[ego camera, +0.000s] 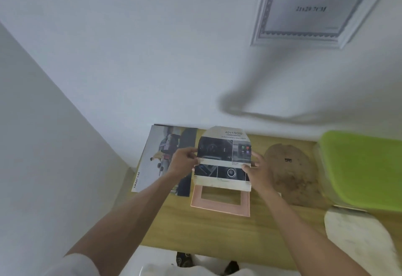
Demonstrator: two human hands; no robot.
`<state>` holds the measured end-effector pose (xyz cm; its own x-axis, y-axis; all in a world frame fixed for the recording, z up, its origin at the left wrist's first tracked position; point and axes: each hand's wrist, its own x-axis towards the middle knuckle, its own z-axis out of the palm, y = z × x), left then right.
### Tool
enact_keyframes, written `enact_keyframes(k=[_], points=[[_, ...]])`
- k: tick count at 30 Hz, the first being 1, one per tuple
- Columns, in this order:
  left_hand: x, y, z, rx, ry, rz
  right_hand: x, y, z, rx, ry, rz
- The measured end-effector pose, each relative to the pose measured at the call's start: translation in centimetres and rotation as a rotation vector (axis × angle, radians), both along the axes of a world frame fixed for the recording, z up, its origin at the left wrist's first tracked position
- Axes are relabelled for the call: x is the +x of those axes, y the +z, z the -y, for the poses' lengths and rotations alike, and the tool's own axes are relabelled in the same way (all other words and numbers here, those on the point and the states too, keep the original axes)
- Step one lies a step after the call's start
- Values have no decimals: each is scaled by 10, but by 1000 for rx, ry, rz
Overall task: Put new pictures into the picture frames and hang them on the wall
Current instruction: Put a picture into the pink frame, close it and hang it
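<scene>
Your left hand point(185, 160) and right hand point(257, 172) pinching the side edges of the printed car-interior picture sheet point(223, 160), held above the pink rectangular picture frame point(219, 207) lying on the wooden surface point(217, 232), white-framed certificate point(313, 6) on the wall.

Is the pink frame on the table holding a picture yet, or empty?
Empty. The table's wood shows through the pink frame's opening; both hands hold the printed picture above it.

Both hands, left point(183, 161) and right point(256, 172), forward, fingers pinching.
</scene>
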<state>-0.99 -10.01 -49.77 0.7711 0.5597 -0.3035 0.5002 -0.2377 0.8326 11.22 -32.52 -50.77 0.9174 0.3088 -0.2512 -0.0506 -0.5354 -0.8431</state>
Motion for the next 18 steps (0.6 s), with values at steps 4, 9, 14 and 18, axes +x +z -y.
enact_keyframes(k=[4,9,14,18], points=[[-5,-21,24,61,-9,-108,-9,-29,18,-203,124,31],[-10,-34,46,185,-13,-202,-21,-41,24,-437,252,58],[-15,-51,59,305,-71,-268,-27,-43,26,-528,300,65],[-19,-53,65,356,-119,-306,-28,-44,26,-557,319,102]])
